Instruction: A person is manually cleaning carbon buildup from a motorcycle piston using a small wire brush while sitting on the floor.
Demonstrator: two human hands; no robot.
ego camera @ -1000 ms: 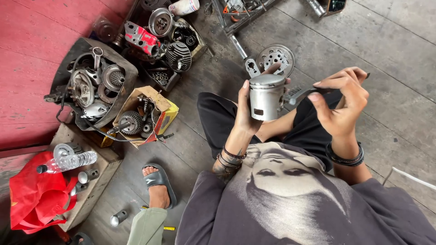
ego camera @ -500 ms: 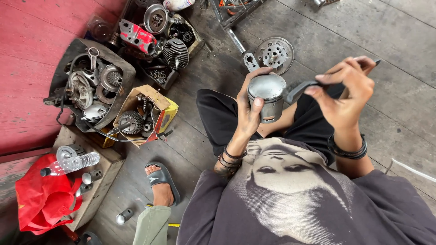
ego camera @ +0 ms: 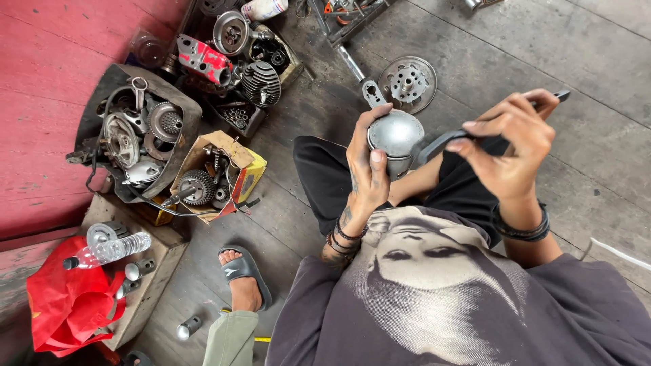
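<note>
Two hands work over the lap: the left hand [ego camera: 366, 176] grips a grey metal cylinder [ego camera: 395, 139]; the right hand [ego camera: 508, 146] pinches what looks like a dark-handled brush [ego camera: 475, 132] touching it.

Engine parts are heaped in a black tray [ego camera: 178, 157] and a cardboard box [ego camera: 252, 171]. A perforated metal disc [ego camera: 407, 83] is laid on the floor, and a plastic bottle [ego camera: 108, 251] beside a red bag [ego camera: 61, 306].

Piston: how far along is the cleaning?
Done: crown of the piston looks bare, dull grey metal. In hand: left hand grips the piston, right hand holds a dark tool against its side. Left: cannot tell; the skirt is hidden, and engine parts sit loose in a tray.
</note>
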